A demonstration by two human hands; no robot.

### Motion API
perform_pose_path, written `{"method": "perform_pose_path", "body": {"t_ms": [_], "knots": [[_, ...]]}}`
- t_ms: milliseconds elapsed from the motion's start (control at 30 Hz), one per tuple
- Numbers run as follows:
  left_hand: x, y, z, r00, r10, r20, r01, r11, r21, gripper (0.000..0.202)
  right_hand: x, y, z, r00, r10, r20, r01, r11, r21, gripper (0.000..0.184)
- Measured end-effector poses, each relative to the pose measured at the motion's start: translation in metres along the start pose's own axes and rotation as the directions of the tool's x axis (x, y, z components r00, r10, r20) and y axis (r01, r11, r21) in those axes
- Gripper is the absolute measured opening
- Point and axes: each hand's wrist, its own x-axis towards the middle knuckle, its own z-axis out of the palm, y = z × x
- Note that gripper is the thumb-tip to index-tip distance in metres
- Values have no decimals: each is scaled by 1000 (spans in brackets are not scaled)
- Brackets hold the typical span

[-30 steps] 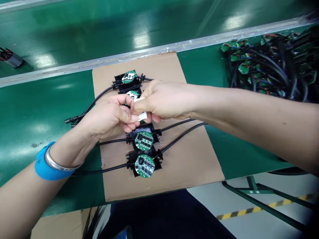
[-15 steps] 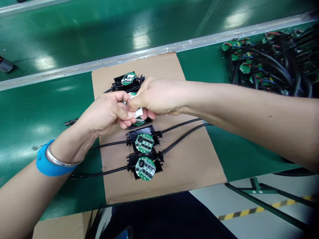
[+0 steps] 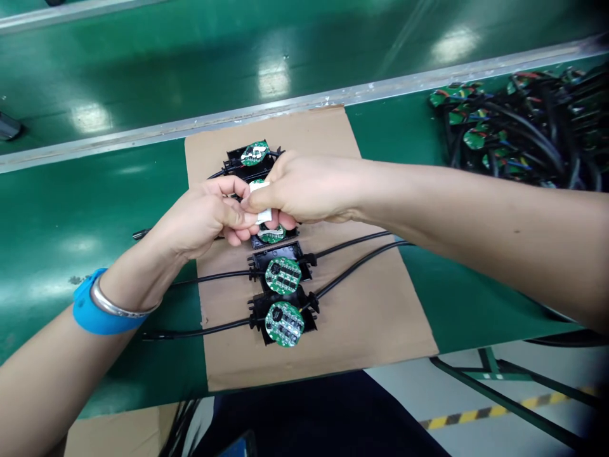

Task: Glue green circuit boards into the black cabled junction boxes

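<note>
My left hand (image 3: 204,212) and my right hand (image 3: 304,189) meet above the cardboard, fingertips pinched together on a small white strip (image 3: 264,216). Its exact kind is unclear, and fingers cover part of it. Beneath them runs a column of black plastic housings (image 3: 271,254) with round green circuit boards. The far board (image 3: 254,153) bears white patches, and the board just under my fingers (image 3: 271,233) also has white on it. The two nearer boards, one in the middle (image 3: 283,275) and one at the front (image 3: 284,324), show bare black components.
A brown cardboard sheet (image 3: 366,311) lies on the green table (image 3: 118,209). Black cables (image 3: 352,241) lead off both sides of the housings. At the far right is a heap of cabled circuit boards (image 3: 523,127). A metal rail (image 3: 304,117) borders the table's back.
Both hands keep their pinch on the white strip, with only slight finger movement. The whole view has shifted a little, so the table and boards appear farther right.
</note>
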Motion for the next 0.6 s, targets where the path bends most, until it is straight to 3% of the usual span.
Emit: {"method": "perform_pose_path", "body": {"t_ms": [200,367,467,600], "knots": [[-33,6,11,994,14,104,-14,1000,-7,26,-43,-9,-1,995,-99,1,98,975,-200,34],[-59,-2,25,986,-25,165,33,998,-47,27,-68,1,13,996,-83,44,88,989,-120,29],[-65,-12,27,982,-45,183,53,998,-36,32,-68,7,24,993,-92,69,95,995,-39,26],[-64,-25,21,990,-33,140,32,999,9,32,-61,8,36,998,-59,9,59,998,-6,25]]}}
